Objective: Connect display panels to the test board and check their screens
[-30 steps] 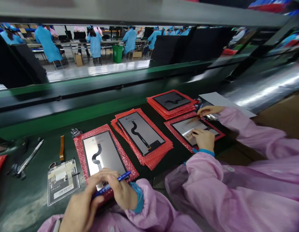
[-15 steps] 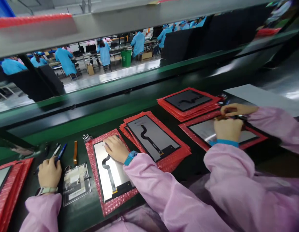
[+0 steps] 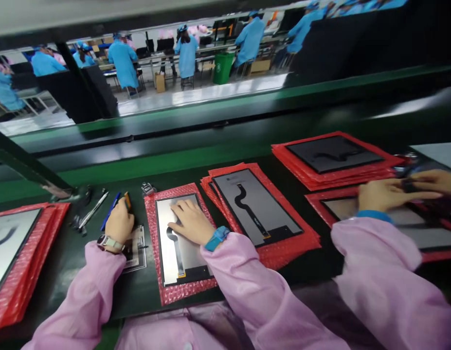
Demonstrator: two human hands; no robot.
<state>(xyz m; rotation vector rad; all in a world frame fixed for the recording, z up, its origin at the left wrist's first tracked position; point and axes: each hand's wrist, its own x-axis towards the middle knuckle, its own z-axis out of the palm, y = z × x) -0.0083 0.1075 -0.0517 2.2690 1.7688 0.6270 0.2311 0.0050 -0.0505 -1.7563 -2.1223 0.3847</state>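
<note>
Left hand (image 3: 118, 224) shifted rightward since earlier frame, now curled above printed card (image 3: 137, 249), card mostly hidden beneath it. Fingertips near orange flex strip (image 3: 127, 199); pinch or not, cannot tell. Right hand (image 3: 187, 223) spread flat on display panel (image 3: 163, 214), panel lying in red bubble-wrap bag (image 3: 151, 228). Blue pen (image 3: 108, 218) beside left hand. Co-worker's hands (image 3: 396, 194) far right, cut off by frame edge.
</note>
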